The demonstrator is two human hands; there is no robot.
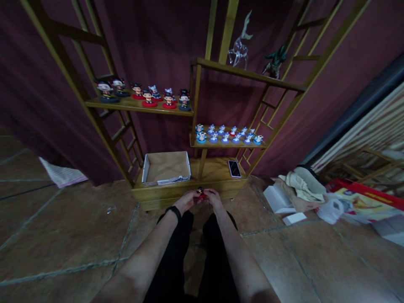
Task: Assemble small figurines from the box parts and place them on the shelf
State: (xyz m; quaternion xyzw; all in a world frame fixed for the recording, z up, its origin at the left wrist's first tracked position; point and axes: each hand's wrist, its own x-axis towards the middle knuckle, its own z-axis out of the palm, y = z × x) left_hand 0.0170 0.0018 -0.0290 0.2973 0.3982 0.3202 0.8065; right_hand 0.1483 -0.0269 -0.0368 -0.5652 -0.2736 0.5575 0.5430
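Note:
Between my two hands, low in front of the wooden shelf unit [164, 197], is a small figurine [201, 192] with a dark head and a red base. My left hand [187, 201], with a dark band on the wrist, is closed on its left side. From the right, my right hand [213, 198] grips the same figurine by its red base. Fingers cover much of it. Just beyond my hands, an open shallow cardboard box [166, 166] rests on the lowest board. Similar red-based figurines [149, 97] stand on the upper left shelf.
Small blue and purple figurines [225, 137] fill the middle right shelf. Above them stand a clear deer ornament [240, 49] and a dark green statuette [275, 61]. A phone [234, 168] lies on the lowest board. White boxes [277, 198] and a plastic bag [330, 209] are on the tiled floor.

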